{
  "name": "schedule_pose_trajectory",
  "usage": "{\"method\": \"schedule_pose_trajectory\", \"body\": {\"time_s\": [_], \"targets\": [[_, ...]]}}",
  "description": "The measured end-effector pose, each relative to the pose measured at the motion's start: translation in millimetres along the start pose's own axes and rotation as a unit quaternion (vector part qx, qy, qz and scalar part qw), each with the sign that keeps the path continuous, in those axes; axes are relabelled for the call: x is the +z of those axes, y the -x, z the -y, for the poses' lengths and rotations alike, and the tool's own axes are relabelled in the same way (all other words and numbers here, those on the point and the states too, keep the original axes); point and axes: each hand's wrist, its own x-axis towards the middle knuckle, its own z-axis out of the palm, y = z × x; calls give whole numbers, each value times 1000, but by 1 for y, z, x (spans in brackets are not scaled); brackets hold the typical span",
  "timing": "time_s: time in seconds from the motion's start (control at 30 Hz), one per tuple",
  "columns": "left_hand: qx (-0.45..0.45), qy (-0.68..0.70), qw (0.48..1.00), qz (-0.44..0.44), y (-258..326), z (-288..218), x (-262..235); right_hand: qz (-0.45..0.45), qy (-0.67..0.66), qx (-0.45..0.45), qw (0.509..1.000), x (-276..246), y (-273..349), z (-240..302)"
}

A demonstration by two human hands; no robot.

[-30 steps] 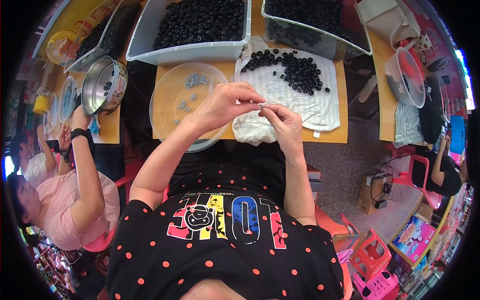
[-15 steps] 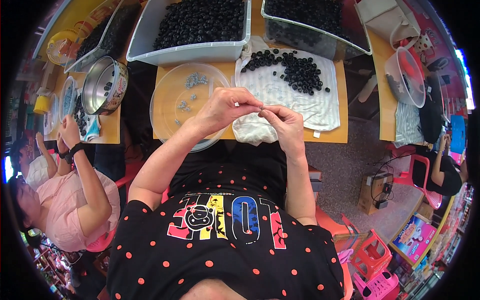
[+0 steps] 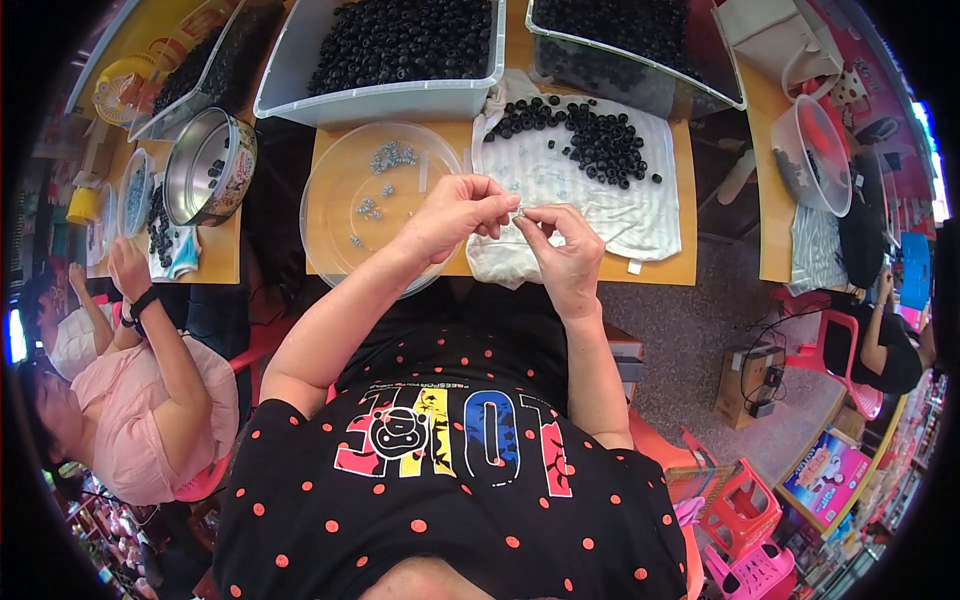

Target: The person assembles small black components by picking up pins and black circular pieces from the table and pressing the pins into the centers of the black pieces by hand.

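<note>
My left hand point(image 3: 455, 212) and my right hand point(image 3: 562, 244) meet above the front edge of a wooden table point(image 3: 680, 265). Their fingertips pinch a tiny silvery part point(image 3: 519, 212) between them. Under my left hand lies a clear round plastic dish point(image 3: 335, 210) with several small silvery parts point(image 3: 392, 156). Under my right hand a white cloth point(image 3: 640, 215) carries a loose heap of black rings point(image 3: 600, 145).
Two clear bins point(image 3: 380, 100) point(image 3: 640, 75) full of black rings stand at the table's far side. At a second table on the left a person in pink point(image 3: 140, 400) works beside a metal bowl point(image 3: 205, 165). Red plastic stools point(image 3: 740, 510) and a cardboard box point(image 3: 750, 385) stand on the floor at the right.
My hands stay pinched together over the table edge with only small finger movement. The person at the left has lowered a raised hand.
</note>
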Motion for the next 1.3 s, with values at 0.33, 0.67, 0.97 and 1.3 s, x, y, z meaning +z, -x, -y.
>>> {"method": "schedule_pose_trajectory", "body": {"time_s": [0.33, 0.67, 0.97, 1.3], "targets": [[1, -45, 997, 68, 1, -6, 6, -16, -11, -16, 1000, -4, -3, 0], [128, -125, 983, 40, 14, -24, 14, -23, -136, 88, 987, -11, -2, -6], [225, -245, 943, 12, 17, -25, 10, 18, -219, 144, 965, -9, -1, -9], [201, -294, 934, -30, 10, -25, 6, -58, -149, 111, 981, -17, -3, -16]]}}
